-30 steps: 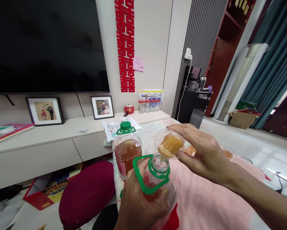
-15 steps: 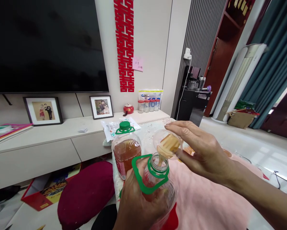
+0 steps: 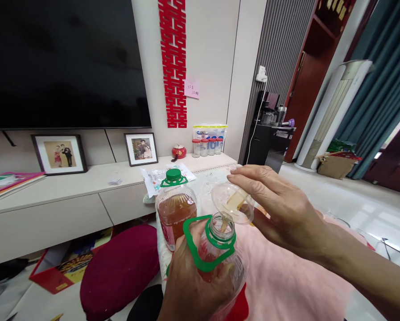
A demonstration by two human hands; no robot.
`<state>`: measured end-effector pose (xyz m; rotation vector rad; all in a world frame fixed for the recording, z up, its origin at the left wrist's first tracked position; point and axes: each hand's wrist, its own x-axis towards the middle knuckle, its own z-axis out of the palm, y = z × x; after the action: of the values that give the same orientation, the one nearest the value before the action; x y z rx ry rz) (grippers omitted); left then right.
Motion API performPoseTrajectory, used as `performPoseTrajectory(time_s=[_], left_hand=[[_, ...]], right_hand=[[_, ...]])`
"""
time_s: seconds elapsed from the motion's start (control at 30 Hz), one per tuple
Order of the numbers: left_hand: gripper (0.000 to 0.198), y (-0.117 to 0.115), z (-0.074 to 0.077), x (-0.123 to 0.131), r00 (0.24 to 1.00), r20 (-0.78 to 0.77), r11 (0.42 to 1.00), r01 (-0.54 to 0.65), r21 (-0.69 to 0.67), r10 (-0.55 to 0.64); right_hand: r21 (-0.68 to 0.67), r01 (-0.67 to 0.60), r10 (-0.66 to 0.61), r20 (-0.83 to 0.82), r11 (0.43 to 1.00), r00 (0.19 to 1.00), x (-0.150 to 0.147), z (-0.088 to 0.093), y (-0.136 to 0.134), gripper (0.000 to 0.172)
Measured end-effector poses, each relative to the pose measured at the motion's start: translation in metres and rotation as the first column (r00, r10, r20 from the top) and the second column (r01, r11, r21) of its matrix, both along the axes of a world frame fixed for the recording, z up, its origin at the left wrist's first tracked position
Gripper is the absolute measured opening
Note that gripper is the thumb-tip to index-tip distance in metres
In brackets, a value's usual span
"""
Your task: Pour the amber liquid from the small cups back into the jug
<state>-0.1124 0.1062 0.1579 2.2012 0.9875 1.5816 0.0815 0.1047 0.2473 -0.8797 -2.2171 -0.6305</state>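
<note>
My left hand point(image 3: 198, 278) is wrapped round a clear plastic bottle point(image 3: 239, 267) with a green carry handle point(image 3: 190, 238) and an uncapped mouth. My right hand point(image 3: 280, 205) grips a small clear plastic cup point(image 3: 220, 198) by its rim and tilts it over that mouth. A strand of thick, pale amber liquid point(image 3: 224, 223) hangs from the cup's lip into the bottle neck, and a little more lies in the cup. Behind stands a second bottle point(image 3: 177, 214), capped in green and holding brown liquid.
A pink cloth point(image 3: 286, 272) covers the table on the right. A white plastic packet point(image 3: 183, 171) lies behind the capped bottle. To the left are a maroon round cushion point(image 3: 122, 272) and a low white cabinet point(image 3: 69, 209); several red-lidded jars point(image 3: 204, 148) stand at the back.
Most of the amber liquid has left the cup and the stream has thinned. My right hand tips the cup slightly further; my left hand and the bottle stay in place.
</note>
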Motion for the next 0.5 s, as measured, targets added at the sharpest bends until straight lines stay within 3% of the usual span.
performPoseTrajectory(time_s=[0.1,0.33,0.5], left_hand=[[0.022,0.001,0.005,0.003,0.996,0.058,0.997,0.064,-0.051,-0.061],[0.036,0.002,-0.003,0.002,0.994,0.087,0.997,0.076,-0.026,-0.073],[0.018,0.002,-0.004,0.001,0.994,0.032,0.99,0.111,-0.087,-0.108]], right_hand=[[0.029,0.021,-0.021,0.025,0.999,0.999,-0.001,0.001,-0.001,0.044],[0.089,0.01,-0.017,0.079,0.996,0.997,0.0,0.002,0.0,0.047],[0.112,0.023,-0.041,0.162,0.993,0.986,-0.002,0.006,-0.002,0.042]])
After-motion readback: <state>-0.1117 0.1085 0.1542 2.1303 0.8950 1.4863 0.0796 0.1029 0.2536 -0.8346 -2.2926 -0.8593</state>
